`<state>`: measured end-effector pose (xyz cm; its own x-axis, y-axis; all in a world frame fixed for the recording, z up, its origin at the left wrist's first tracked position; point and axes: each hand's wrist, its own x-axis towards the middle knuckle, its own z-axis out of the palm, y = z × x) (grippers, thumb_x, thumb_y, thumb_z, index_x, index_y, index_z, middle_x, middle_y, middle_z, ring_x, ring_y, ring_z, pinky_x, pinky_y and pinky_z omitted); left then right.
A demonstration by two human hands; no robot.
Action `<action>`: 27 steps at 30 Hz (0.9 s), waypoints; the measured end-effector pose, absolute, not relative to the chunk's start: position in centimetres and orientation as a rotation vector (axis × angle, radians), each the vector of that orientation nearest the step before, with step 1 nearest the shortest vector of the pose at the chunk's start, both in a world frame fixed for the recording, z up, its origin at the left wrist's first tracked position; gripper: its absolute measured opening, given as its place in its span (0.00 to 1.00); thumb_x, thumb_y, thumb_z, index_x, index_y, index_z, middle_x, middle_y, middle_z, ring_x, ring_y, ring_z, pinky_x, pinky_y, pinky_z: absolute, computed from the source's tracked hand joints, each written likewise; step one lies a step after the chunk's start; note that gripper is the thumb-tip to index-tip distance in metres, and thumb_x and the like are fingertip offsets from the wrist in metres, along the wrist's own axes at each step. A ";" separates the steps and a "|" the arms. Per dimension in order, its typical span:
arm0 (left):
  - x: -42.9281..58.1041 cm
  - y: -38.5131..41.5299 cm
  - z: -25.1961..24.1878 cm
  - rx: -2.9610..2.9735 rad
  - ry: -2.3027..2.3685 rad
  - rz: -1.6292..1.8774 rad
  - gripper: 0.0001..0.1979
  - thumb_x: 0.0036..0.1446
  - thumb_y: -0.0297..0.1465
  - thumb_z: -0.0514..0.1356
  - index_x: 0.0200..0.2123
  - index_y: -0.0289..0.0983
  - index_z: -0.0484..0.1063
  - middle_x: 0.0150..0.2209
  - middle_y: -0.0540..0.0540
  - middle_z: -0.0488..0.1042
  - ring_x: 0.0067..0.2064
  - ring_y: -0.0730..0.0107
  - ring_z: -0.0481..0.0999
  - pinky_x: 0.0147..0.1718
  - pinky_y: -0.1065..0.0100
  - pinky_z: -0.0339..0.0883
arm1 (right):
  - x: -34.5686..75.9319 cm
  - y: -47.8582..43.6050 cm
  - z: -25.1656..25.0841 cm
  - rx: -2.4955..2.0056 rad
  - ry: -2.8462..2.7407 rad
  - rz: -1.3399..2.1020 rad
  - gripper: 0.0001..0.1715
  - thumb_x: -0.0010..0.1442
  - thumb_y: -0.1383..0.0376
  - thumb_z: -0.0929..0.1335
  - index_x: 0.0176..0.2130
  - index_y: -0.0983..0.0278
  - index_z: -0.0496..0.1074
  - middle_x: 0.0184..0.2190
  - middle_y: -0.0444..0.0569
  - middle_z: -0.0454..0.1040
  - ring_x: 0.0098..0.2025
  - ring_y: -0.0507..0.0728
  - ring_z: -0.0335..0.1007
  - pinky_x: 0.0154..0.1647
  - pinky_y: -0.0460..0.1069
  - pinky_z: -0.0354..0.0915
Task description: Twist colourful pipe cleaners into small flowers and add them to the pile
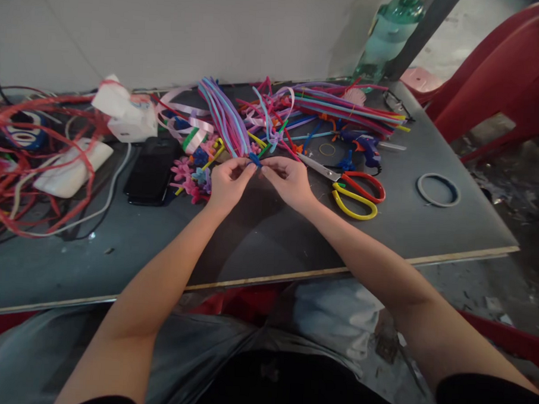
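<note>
A dark grey table (474,229) with a pale, worn front edge runs across the frame against a plain light wall (170,31), its right end angling down toward a littered grey floor (480,294). A red chair (502,75) fills the upper right, beyond a green bottle (388,37) at the table's back corner.

At the center of the frame, a person's left hand (230,179) and right hand (291,178) meet almost fingertip to fingertip, both pinched on a small blue piece (255,159) above the table. The piece is deep blue, short and narrow, slanting slightly down to the right; the fingers cover its ends, and its exact form is too small to tell.

Just behind the hands lies a bundle of lilac, pink and light-blue fuzzy stems (224,113), with a second, mixed-color bundle (354,107) at upper right of center. Small pink, blue and red flower shapes (181,171) cluster beside the left hand, near a black phone (150,173). Scissors (335,176) with one red and one yellow handle lie beside the right hand, below a blue glue gun (364,143); a grey ring (456,195) rests alone at right. Red strands (72,100) tangle across the far left, around a white block (74,166).
</note>
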<state>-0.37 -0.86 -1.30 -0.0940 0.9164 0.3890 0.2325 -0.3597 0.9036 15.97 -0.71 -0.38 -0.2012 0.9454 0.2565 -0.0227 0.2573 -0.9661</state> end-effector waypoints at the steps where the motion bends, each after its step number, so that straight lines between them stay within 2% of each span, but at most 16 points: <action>1: -0.5 -0.9 -1.2 1.607 1.276 1.469 0.17 0.52 0.45 0.67 0.30 0.36 0.78 0.27 0.48 0.76 0.28 0.72 0.72 0.28 0.70 0.67 | 15.9 -0.7 -0.5 -0.917 -1.484 1.151 0.06 0.60 0.66 0.70 0.37 0.67 0.77 0.30 0.46 0.79 0.34 0.51 0.76 0.44 0.49 0.72; 4: -0.9 -0.8 -1.0 1.647 1.257 1.373 0.14 0.51 0.41 0.66 0.28 0.35 0.77 0.25 0.50 0.74 0.27 0.74 0.69 0.26 0.71 0.64 | 15.7 -0.6 -0.8 -0.923 -1.475 1.199 0.06 0.61 0.65 0.70 0.37 0.67 0.76 0.29 0.45 0.78 0.33 0.50 0.75 0.43 0.48 0.72; 10: -1.5 -0.2 -0.8 1.660 1.242 1.256 0.08 0.49 0.35 0.65 0.27 0.35 0.76 0.24 0.50 0.72 0.27 0.74 0.69 0.26 0.72 0.63 | 15.8 -0.3 -0.8 -0.861 -1.391 1.410 0.08 0.59 0.63 0.71 0.36 0.67 0.74 0.25 0.43 0.74 0.30 0.48 0.71 0.33 0.43 0.68; 12: -1.4 -0.3 -0.9 1.681 1.243 1.239 0.08 0.50 0.35 0.65 0.28 0.35 0.76 0.25 0.50 0.72 0.27 0.75 0.68 0.26 0.72 0.64 | 15.9 -0.3 -0.7 -0.862 -1.379 1.433 0.09 0.57 0.63 0.73 0.34 0.67 0.74 0.25 0.43 0.74 0.29 0.48 0.71 0.32 0.43 0.67; 15: -1.1 -0.7 -0.8 1.735 1.248 1.246 0.08 0.52 0.35 0.64 0.30 0.35 0.78 0.26 0.50 0.74 0.27 0.75 0.68 0.27 0.71 0.64 | 16.1 -0.3 -0.4 -0.870 -1.345 1.426 0.15 0.50 0.60 0.77 0.32 0.68 0.74 0.26 0.43 0.74 0.28 0.47 0.70 0.32 0.43 0.67; 17: -1.0 -1.0 -0.8 1.797 1.275 1.273 0.08 0.53 0.34 0.64 0.32 0.35 0.79 0.27 0.48 0.76 0.28 0.73 0.70 0.29 0.70 0.66 | 16.2 -0.4 -0.2 -0.871 -1.339 1.444 0.19 0.47 0.57 0.79 0.31 0.67 0.73 0.24 0.42 0.73 0.25 0.46 0.66 0.26 0.42 0.63; 19: -1.0 -1.2 -0.8 1.892 1.321 1.303 0.07 0.54 0.33 0.65 0.33 0.36 0.80 0.28 0.48 0.77 0.29 0.72 0.72 0.32 0.68 0.68 | 16.3 -0.4 -0.1 -0.873 -1.349 1.492 0.22 0.47 0.54 0.79 0.30 0.67 0.72 0.21 0.40 0.70 0.21 0.44 0.60 0.20 0.41 0.55; 22: -1.3 -1.3 -0.8 2.025 1.371 1.298 0.05 0.55 0.32 0.67 0.34 0.36 0.80 0.29 0.48 0.77 0.30 0.71 0.72 0.34 0.67 0.69 | 16.4 -0.3 0.2 -0.875 -1.321 1.595 0.24 0.48 0.52 0.78 0.29 0.66 0.69 0.19 0.38 0.66 0.17 0.42 0.52 0.16 0.41 0.45; 27: -1.4 -1.2 -1.0 2.128 1.346 1.283 0.05 0.59 0.34 0.66 0.34 0.38 0.81 0.31 0.47 0.79 0.33 0.68 0.74 0.34 0.66 0.69 | 16.5 -0.2 0.3 -0.774 -1.239 1.588 0.22 0.52 0.54 0.76 0.31 0.64 0.66 0.19 0.35 0.63 0.15 0.41 0.49 0.15 0.40 0.44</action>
<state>-1.38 -1.24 -0.97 0.1552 0.8407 0.5188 0.5588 -0.5078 0.6556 16.51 -0.16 0.33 -0.3540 0.9328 0.0677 -0.2930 -0.0419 -0.9552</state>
